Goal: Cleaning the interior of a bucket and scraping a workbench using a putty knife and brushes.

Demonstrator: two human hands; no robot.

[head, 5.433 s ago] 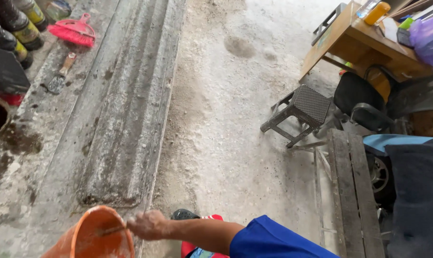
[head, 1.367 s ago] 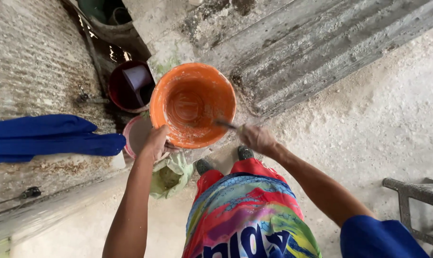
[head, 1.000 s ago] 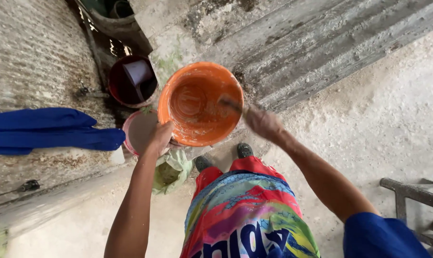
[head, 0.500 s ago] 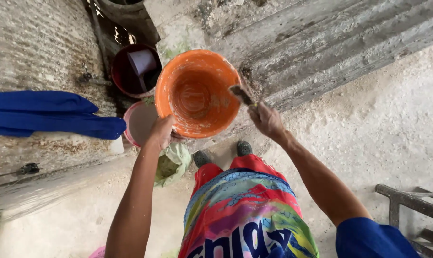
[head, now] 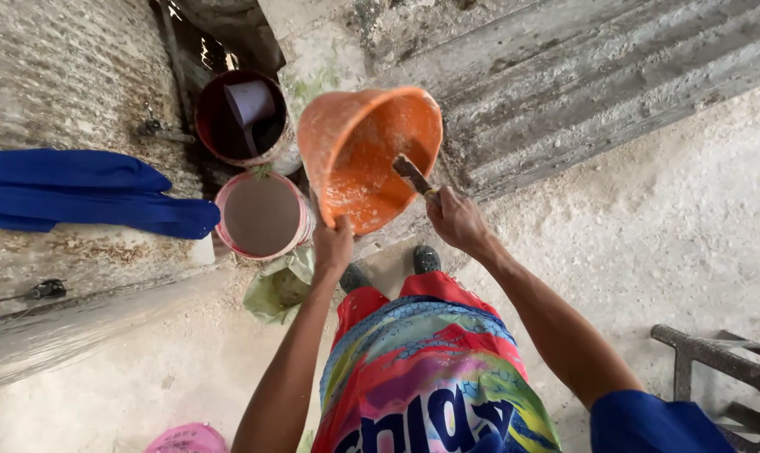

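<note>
Near centre of the head view, the orange bucket (head: pixel 370 155) is tipped on its side, mouth facing the camera, w/ pale residue smeared on the inside wall. Left hand (head: pixel 333 246) grips the bucket's near rim, fingers curled shut on the edge. Right hand (head: pixel 457 222) is closed around the handle of a scraper tool (head: pixel 413 176), whose dark blade end sits inside the bucket against the wall. Just left of the bucket stands a pink-rimmed bucket (head: pixel 262 216) full of muddy liquid; farther back a dark red bucket (head: pixel 239 119) holds a pale scoop (head: pixel 250 105). Blue cloth (head: pixel 86 191) hangs over a low wall at left. Corrugated grey sheet (head: pixel 581 84) lies far right on the dusty concrete floor (head: pixel 648 226). Below the hands: colourful printed apron (head: pixel 430 377), 2 dark shoes, a green bag (head: pixel 279 285) near left foot. Grey stool (head: pixel 724 369) at right edge, only partly in view. Pink basket (head: pixel 187 439) at near left, cut off.
</note>
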